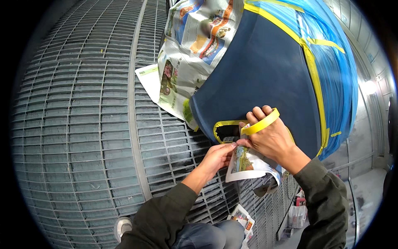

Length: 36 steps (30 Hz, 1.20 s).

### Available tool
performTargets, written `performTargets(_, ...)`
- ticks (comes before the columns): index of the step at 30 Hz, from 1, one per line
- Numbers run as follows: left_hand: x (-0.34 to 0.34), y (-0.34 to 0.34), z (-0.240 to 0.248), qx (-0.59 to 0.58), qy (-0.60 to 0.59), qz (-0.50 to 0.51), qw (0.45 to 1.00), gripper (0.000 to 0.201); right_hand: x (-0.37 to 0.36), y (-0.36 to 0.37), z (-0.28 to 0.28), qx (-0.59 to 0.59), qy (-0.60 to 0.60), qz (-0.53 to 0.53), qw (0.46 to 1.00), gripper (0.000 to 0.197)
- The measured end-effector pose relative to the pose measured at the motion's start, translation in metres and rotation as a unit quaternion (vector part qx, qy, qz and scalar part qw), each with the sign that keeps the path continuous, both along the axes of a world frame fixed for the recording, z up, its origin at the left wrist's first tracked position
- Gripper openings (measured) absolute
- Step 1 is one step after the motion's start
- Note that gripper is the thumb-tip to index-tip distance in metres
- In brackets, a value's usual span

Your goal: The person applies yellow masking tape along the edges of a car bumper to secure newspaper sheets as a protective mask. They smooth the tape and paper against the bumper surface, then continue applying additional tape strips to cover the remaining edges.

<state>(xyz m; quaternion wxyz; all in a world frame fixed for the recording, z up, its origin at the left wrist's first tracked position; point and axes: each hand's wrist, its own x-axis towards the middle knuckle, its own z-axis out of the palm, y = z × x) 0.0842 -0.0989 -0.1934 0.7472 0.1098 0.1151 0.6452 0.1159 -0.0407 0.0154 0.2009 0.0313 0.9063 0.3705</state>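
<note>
In front of me is a dark blue-grey car body panel (265,62), with an opening near its lower edge outlined in yellow masking tape (229,123). A piece of printed newspaper (242,164) hangs at that opening. My left hand (213,160) pinches the paper's upper left corner between thumb and fingers. Closed around a roll of yellow masking tape (271,119), my right hand (271,139) also touches the paper beside the left fingertips. Part of the opening is hidden behind the right hand and the paper.
Printed paper (186,70) covers the panel's left side. Blue plastic film (338,79), edged with yellow tape, wraps its right side. Metal grating (78,137) forms the floor. A folded newspaper (242,218) lies by my knees, and a bag (297,216) stands at lower right.
</note>
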Motion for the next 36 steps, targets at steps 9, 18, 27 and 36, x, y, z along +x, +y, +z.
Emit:
performTargets(9,-0.023,-0.017,0.022,-0.007,0.003,0.048,0.999,0.052,0.031,-0.018,0.027,-0.073,0.237,0.026,0.969,0.027)
performTargets(18,-0.073,-0.05,0.063,0.033,0.305,0.254,0.917,0.051,0.246,-0.045,0.004,-0.222,0.655,-0.253,0.677,0.018)
performTargets(27,-0.126,-0.033,0.02,0.018,0.48,0.292,0.827,0.036,0.377,-0.015,-0.163,-0.347,0.792,-0.41,0.29,0.021)
performTargets(36,-0.081,-0.04,0.068,0.036,0.684,0.459,0.566,0.037,0.414,0.009,-0.214,-0.551,0.754,-0.358,-0.007,0.058)
